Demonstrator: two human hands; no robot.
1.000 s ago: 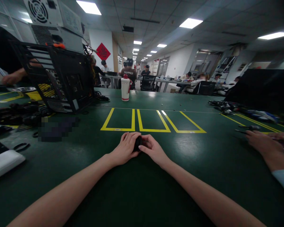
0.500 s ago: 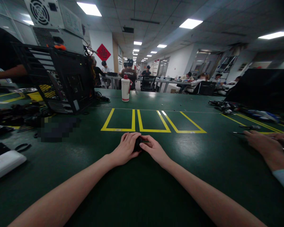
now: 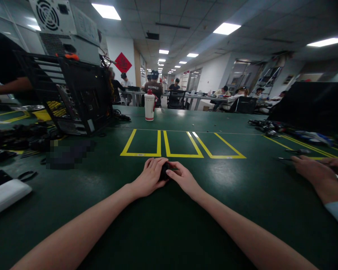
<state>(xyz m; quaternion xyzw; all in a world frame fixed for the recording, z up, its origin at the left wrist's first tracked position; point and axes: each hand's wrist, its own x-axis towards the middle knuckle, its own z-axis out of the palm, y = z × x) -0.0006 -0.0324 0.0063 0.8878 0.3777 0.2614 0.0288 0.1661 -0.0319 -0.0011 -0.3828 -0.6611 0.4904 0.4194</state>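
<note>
A small black object (image 3: 163, 171) is between my two hands on the green table (image 3: 169, 225); its kind cannot be made out, as fingers cover most of it. From the left, my left hand (image 3: 150, 175) is closed around it, fingers over its top and thumb low at the near side. My right hand (image 3: 184, 178) grips its right side with thumb and fingertips. Just beyond the hands, yellow tape outlines (image 3: 183, 155) mark several areas of the tabletop.
A black computer case (image 3: 81, 93) with metal power supplies (image 3: 70, 22) on top stands at left. A white bottle (image 3: 149, 107) with a red cap is at the back. Dark cables and a white block (image 3: 9, 195) lie left. Another person's hands (image 3: 317, 172) hold a thin tool at right.
My hands and the black object stay practically in place. At the right, the other person's hands have shifted very slightly.
</note>
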